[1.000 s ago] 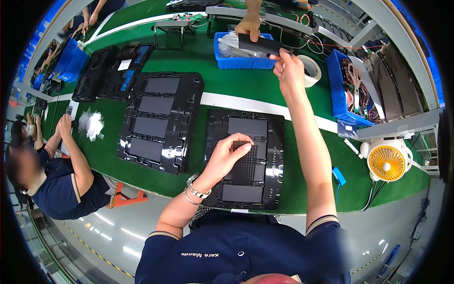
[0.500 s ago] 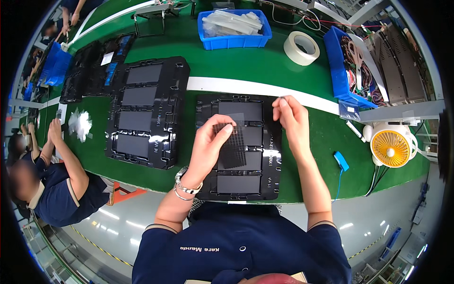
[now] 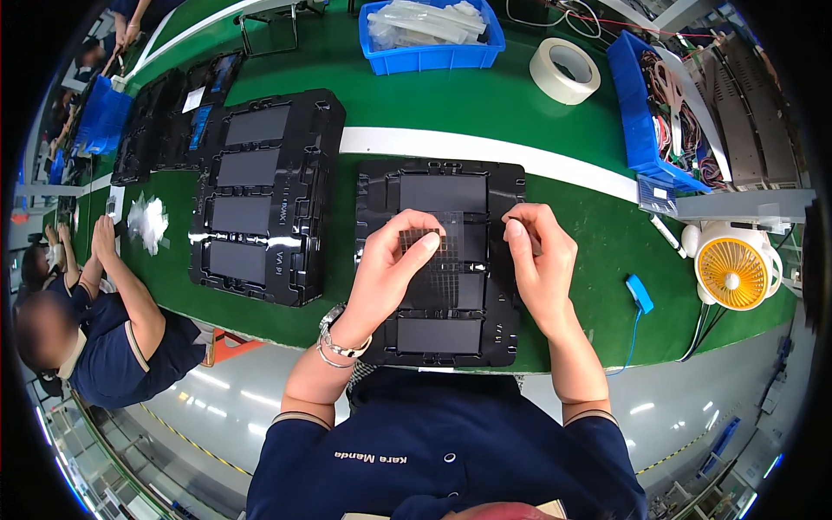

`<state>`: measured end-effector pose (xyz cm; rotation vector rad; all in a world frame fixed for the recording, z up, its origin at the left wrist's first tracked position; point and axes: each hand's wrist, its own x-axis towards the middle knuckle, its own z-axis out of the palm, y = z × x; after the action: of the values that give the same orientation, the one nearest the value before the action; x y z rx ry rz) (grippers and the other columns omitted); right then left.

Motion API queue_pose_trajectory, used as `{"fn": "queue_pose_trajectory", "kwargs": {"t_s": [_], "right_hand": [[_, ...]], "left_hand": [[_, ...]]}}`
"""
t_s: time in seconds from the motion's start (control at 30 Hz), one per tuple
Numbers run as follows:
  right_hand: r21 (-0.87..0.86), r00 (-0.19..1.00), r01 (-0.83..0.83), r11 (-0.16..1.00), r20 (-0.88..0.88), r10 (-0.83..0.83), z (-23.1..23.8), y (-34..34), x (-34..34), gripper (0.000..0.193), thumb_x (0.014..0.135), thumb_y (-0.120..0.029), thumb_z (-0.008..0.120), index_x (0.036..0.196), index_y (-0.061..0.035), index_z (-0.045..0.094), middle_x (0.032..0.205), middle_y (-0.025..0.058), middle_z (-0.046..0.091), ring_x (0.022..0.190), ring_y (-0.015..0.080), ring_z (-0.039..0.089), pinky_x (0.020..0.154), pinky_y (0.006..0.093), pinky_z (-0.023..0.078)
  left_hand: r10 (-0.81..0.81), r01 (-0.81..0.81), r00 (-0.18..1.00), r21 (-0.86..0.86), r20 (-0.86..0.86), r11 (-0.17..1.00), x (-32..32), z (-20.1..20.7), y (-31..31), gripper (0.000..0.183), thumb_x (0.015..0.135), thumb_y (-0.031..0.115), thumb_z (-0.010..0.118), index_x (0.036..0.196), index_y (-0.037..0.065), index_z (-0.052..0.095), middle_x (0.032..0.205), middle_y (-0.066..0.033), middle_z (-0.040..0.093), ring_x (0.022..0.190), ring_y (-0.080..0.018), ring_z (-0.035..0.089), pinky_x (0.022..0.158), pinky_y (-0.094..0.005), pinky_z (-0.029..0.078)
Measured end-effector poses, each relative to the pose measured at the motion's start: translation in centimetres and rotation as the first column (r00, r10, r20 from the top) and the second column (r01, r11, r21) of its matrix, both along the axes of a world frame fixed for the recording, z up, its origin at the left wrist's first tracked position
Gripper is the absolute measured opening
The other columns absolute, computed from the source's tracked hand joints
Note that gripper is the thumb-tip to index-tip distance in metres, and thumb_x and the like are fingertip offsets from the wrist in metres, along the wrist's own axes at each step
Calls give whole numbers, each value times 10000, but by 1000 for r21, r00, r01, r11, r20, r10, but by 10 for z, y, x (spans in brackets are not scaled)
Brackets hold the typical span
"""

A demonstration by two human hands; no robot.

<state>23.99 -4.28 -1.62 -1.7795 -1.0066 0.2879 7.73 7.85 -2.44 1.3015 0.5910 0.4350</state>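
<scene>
My left hand (image 3: 381, 269) pinches a thin, see-through sheet with a dark grid pattern (image 3: 446, 277) between thumb and fingers. The sheet hangs over a black molded plastic tray (image 3: 373, 195), hiding part of its middle. Flat dark grey rectangular panels lie in the tray's pockets, such as the near panel (image 3: 439, 336). Over the tray's right edge, a little apart from the sheet, is my right hand (image 3: 544, 264). Its thumb and forefinger are pressed together; whether something small is between them is hard to make out.
To the left stands a stack of black trays (image 3: 299, 199) with similar panels. A blue bin of plastic wrapping (image 3: 433, 57), a tape roll (image 3: 564, 71) and a blue bin of wires (image 3: 637, 113) stand farther back. A yellow-and-white fan (image 3: 731, 273) is at right. A co-worker (image 3: 130, 321) sits at left.
My right hand has come down nearer along the tray's right edge, its fingers turned more toward the sheet. The sheet, still in my left hand, hangs straighter. The whole view has shifted slightly.
</scene>
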Motion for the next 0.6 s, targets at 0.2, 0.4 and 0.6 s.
{"fn": "queue_pose_trajectory", "kwargs": {"t_s": [0.2, 0.4, 0.6], "right_hand": [[42, 975, -196, 980, 118, 190, 15, -9, -5, 32, 831, -16, 652, 832, 1, 624, 660, 81, 579, 495, 163, 518, 471, 275, 403], [49, 954, -278, 959, 127, 270, 7, -7, -12, 46, 817, -28, 669, 829, -14, 627, 650, 72, 583, 508, 195, 550, 476, 304, 425], [-134, 960, -243, 961, 105, 258, 1, -5, -18, 70, 845, -73, 661, 825, -29, 610, 652, 81, 575, 533, 239, 573, 488, 328, 442]], "left_hand": [[-38, 38, 999, 51, 2, 998, 3, -5, -3, 110, 939, 108, 594, 995, 13, 592, 865, 33, 587, 765, -13, 503, 655, -176, 411], [-124, 128, 991, 99, -45, 987, 3, -7, -5, 117, 920, 105, 622, 992, 14, 604, 867, 29, 596, 737, -1, 502, 626, -176, 416], [-121, 117, 992, 134, 24, 984, 3, -8, -11, 107, 921, 90, 605, 977, 1, 587, 840, 10, 587, 722, -17, 501, 634, -194, 425]]}}
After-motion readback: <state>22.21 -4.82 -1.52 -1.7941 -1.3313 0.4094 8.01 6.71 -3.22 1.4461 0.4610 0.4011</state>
